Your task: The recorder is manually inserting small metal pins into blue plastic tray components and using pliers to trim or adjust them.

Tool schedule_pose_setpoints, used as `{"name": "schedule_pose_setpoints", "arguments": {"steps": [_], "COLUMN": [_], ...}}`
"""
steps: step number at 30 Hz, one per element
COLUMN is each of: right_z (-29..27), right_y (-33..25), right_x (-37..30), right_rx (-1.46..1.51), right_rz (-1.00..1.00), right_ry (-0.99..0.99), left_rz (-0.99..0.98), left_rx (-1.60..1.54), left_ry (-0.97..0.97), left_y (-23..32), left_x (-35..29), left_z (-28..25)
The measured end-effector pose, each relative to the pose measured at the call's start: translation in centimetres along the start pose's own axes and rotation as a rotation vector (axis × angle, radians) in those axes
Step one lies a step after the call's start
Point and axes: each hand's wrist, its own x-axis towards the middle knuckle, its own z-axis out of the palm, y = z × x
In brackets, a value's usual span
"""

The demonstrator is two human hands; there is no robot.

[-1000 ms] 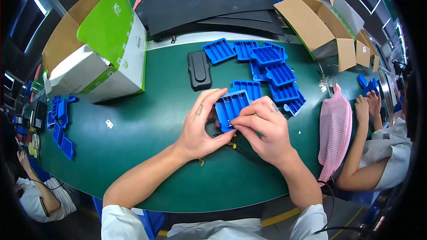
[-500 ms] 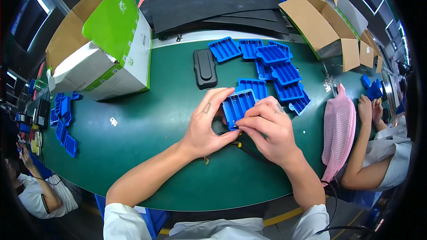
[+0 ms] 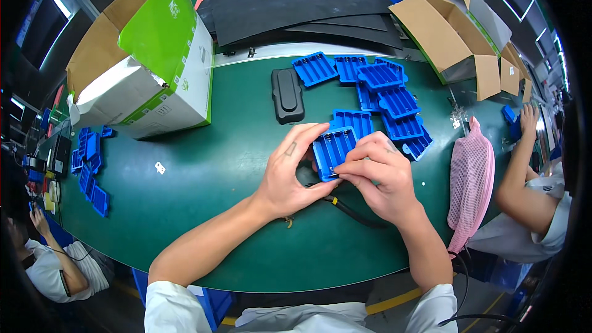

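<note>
My left hand [image 3: 285, 176] grips a blue plastic battery holder [image 3: 333, 148] by its left side and lower edge, tilted above the table. Its slots face up, with small metal contacts at the far end. At the near end of the holder, my right hand [image 3: 379, 176] pinches thumb and fingertips together; a tiny bit of metal shows there, too small to name. Beneath my hands lies a tool with a black and yellow handle [image 3: 353, 211], partly hidden. Several more blue battery holders [image 3: 380, 76] lie piled just beyond, one [image 3: 353, 122] directly behind the held one.
A black oblong case [image 3: 287, 95] lies left of the pile. An open green and white carton [image 3: 179, 86] stands at left, another carton [image 3: 431, 31] at far right. Black sheets [image 3: 296, 0] are stacked behind. A pink mesh pouch [image 3: 471, 179] is at right. People sit on both sides.
My hands stay at the holder, with the right fingers shifted slightly at its near end. The view has moved a little. The right-hand co-worker's arm has reached farther forward.
</note>
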Motion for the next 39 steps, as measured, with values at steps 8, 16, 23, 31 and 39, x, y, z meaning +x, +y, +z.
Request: {"name": "schedule_pose_setpoints", "arguments": {"steps": [8,16,23,31,39], "right_z": [-0.2,-0.4,0.5,0.9,1.6], "right_y": [-0.8,-0.8,-0.1,0.7,0.3], "right_x": [0.3,0.0,-0.7,-0.8,-0.7], "right_rx": [-0.176,0.027,0.992,0.945,0.819], "right_rz": [-0.048,0.189,0.828,0.831,0.807], "right_ry": [-0.023,0.105,-0.038,0.039,0.242], "left_rz": [-0.025,-0.083,0.019,0.119,0.243], "left_rx": [-0.031,-0.233,-0.177,0.192,0.411], "left_ry": [0.014,0.030,-0.017,0.025,0.079], "left_y": [-0.3,-0.2,0.3,1.3,1.1], "left_x": [0.0,0.2,0.2,0.7,0.7], "left_z": [-0.1,0.0,0.1,-0.4,0.0]}}
